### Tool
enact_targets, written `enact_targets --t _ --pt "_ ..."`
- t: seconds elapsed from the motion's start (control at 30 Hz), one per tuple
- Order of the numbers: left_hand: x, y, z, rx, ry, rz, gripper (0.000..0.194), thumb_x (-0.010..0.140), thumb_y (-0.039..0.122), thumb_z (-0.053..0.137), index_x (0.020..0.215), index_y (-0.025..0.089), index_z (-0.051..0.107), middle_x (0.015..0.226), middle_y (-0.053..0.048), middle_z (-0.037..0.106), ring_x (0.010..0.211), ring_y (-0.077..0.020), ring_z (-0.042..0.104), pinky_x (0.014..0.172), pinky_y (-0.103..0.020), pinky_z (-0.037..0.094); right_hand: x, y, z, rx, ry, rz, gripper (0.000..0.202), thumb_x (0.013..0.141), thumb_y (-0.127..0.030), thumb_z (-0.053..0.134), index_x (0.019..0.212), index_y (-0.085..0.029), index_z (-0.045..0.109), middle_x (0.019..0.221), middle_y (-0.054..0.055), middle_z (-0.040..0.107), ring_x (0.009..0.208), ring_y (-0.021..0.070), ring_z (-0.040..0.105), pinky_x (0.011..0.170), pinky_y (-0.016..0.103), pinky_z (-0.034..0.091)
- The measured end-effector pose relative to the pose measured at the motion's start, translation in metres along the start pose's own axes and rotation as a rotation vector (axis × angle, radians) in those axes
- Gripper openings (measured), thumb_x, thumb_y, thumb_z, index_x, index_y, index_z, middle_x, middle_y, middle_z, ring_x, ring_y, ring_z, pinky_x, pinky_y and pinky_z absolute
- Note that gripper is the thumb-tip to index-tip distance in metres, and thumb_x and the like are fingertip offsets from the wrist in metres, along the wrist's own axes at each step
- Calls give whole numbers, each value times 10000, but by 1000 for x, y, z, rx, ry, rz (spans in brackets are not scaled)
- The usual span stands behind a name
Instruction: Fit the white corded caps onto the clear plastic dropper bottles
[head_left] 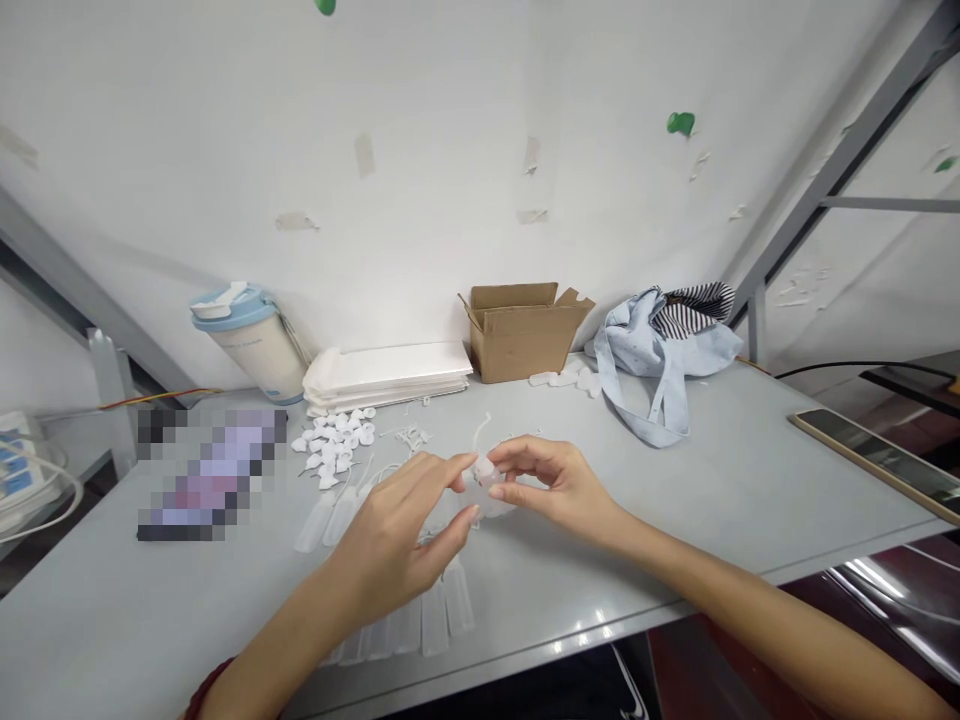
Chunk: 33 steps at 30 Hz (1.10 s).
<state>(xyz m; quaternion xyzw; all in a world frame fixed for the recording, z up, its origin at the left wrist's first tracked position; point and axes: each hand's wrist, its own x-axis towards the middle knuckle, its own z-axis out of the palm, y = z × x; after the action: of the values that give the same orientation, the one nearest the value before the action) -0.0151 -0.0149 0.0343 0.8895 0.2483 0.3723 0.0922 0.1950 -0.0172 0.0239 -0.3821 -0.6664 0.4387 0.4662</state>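
Observation:
In front of me, my left hand (pixel 409 520) and my right hand (pixel 559 485) meet around a small translucent plastic bottle (pixel 474 490). A whitish tip (pixel 484 466) with a thin bent tube (pixel 478 432) rises from its top. My right thumb and fingers pinch its right side. On the left, my index finger and thumb curve round the bottle, their tips at its edge. Beneath and beside my left hand lie several translucent bottles (pixel 433 615), some with thin tubes. A heap of small white caps (pixel 337 440) lies to the left, beside small white pieces (pixel 412 436).
Along the wall stand a cream tumbler (pixel 251 345) with a blue lid, a stack of white trays (pixel 390 372) and an open cardboard box (pixel 525 340). A light blue bag (pixel 660 350) lies on the right, near a phone (pixel 885 458). A pixelated item (pixel 217 475) lies left.

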Motion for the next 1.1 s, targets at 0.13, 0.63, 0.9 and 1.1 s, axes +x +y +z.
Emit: enact_targets --t 0.13,0.63,0.9,1.1 --pt "1 0 1 82 -85 -22 430 864 213 610 1250 175 426 910 -60 565 819 -196 537 681 -326 478 0 0 4 168 -3 91 287 683 -292 786 883 -182 612 821 21 670 723 126 633 645 262 521" --pt "0 10 6 302 -120 78 260 762 204 640 963 147 484 846 -80 581 769 -239 511 630 -354 419 2 6 4 253 -104 304 331 601 -323 835 716 -149 579 561 -43 628 490 92 606 521 220 490" --pt "0 28 -3 59 -362 -91 337 581 248 722 831 173 509 782 -24 508 732 -198 446 636 -320 396 4 -9 -14 206 -116 224 357 793 -459 663 663 -137 577 595 16 661 492 125 659 440 199 486" --pt "-5 27 -1 93 -503 -126 321 604 329 734 809 180 536 778 -28 534 751 -215 448 679 -341 397 12 -14 -30 34 116 -32 351 872 -448 578 692 -154 644 597 18 652 512 126 628 497 254 512"
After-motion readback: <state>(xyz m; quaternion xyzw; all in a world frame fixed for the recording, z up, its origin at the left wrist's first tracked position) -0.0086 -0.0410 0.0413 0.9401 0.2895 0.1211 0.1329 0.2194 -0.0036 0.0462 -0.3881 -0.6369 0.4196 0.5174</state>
